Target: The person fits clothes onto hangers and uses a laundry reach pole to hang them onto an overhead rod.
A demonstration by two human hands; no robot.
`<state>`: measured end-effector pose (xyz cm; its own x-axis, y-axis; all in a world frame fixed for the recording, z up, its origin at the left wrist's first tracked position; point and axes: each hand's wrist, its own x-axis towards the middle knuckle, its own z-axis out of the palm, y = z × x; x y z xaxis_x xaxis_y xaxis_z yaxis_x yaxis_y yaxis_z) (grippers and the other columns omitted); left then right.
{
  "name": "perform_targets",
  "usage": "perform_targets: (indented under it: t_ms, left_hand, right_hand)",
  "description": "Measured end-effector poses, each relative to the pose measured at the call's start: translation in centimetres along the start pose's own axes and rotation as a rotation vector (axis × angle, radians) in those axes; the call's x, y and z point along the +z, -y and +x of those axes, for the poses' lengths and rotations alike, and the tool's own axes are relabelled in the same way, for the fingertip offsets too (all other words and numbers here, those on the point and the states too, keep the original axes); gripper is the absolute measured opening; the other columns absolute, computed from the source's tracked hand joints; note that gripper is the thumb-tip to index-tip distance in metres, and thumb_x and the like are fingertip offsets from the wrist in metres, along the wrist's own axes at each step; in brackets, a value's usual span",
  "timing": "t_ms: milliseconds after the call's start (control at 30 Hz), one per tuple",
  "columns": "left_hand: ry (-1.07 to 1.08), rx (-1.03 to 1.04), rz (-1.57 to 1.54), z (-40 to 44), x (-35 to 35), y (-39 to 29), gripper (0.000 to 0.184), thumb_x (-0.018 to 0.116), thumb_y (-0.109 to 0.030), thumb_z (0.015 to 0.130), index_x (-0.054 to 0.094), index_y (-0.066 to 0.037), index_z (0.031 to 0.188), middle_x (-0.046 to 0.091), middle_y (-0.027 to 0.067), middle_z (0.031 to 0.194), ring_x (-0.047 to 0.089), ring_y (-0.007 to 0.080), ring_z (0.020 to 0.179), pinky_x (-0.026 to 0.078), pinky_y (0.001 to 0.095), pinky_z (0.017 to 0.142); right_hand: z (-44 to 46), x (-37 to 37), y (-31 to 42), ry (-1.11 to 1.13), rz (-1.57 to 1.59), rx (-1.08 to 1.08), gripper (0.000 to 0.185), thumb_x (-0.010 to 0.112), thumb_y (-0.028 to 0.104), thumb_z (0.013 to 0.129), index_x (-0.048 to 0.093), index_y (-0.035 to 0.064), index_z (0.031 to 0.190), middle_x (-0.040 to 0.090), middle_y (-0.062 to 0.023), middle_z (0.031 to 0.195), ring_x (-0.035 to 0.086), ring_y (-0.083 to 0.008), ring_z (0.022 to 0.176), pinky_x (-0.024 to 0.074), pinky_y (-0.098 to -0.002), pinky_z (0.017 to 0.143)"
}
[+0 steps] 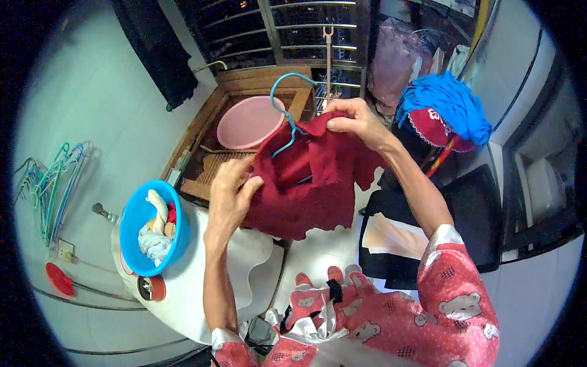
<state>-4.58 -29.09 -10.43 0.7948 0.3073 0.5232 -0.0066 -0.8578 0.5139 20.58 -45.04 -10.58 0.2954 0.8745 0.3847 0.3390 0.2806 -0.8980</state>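
Note:
A dark red collared shirt (330, 177) hangs in front of me on a light blue clothes hanger (287, 76), whose hook rises above the collar. Part of the hanger's arm shows inside the neck opening; the rest is hidden by cloth. My left hand (231, 192) pinches the shirt's left edge near the collar, thumb on top. With thumb and fingers closed, my right hand (356, 124) grips the collar and shoulder on the other side. The shirt's lower hem hangs loose above the floor.
A blue basin (127, 235) with several garments stands on a white table (189, 312). Behind the shirt, a pink basin (235, 122) rests in a wooden frame. Hangers (54, 183) hang on the left wall. Blue cloth (443, 107) is piled at right, above a black surface (471, 220).

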Motion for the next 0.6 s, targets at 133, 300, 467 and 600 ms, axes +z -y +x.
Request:
perform_targets:
  t_ms: [133, 300, 467, 600]
  left_hand:
    - [-0.096, -0.048, -0.168, 0.6, 3.2, 0.5, 0.021, 0.062, -0.004, 0.077, 0.062, 0.002, 0.098, 0.060, 0.0110, 0.079, 0.057, 0.0224, 0.071, 0.045, 0.0307, 0.066]
    - [-0.203, -0.151, -0.282, 1.1, 4.1, -1.4, 0.015, 0.060, -0.002, 0.079, 0.064, 0.005, 0.092, 0.061, 0.0056, 0.076, 0.055, 0.0112, 0.069, 0.044, 0.0250, 0.064]
    - [-0.235, -0.239, -0.330, 0.8, 4.2, -0.7, 0.014, 0.061, -0.002, 0.079, 0.065, 0.005, 0.091, 0.060, 0.0049, 0.074, 0.054, 0.0107, 0.068, 0.043, 0.0242, 0.063]
    - [-0.221, -0.224, -0.318, 0.4, 3.5, -1.2, 0.014, 0.062, -0.001, 0.077, 0.065, 0.006, 0.089, 0.058, 0.0044, 0.073, 0.053, 0.0105, 0.068, 0.042, 0.0237, 0.062]
  right_hand:
    - [-0.4, -1.2, -1.0, -0.056, 0.041, 0.010, 0.021, 0.052, 0.018, 0.081, 0.063, 0.0012, 0.088, 0.056, 0.0033, 0.079, 0.048, -0.0042, 0.073, 0.0362, -0.0184, 0.068]
    - [-0.3, -2.2, -2.5, -0.061, -0.060, 0.053, 0.021, 0.051, 0.011, 0.081, 0.060, 0.0022, 0.098, 0.056, 0.0010, 0.090, 0.049, -0.0071, 0.082, 0.0388, -0.0221, 0.075]
    - [-1.0, -0.1, 0.5, -0.096, -0.149, -0.076, 0.034, 0.055, 0.017, 0.085, 0.050, 0.0049, 0.117, 0.053, -0.0056, 0.109, 0.049, -0.0125, 0.096, 0.0398, -0.0277, 0.088]
    - [0.2, 0.2, 0.2, 0.019, -0.149, 0.004, 0.030, 0.060, 0.021, 0.085, 0.057, 0.0023, 0.109, 0.059, -0.0018, 0.091, 0.052, -0.0089, 0.086, 0.0428, -0.0247, 0.079]
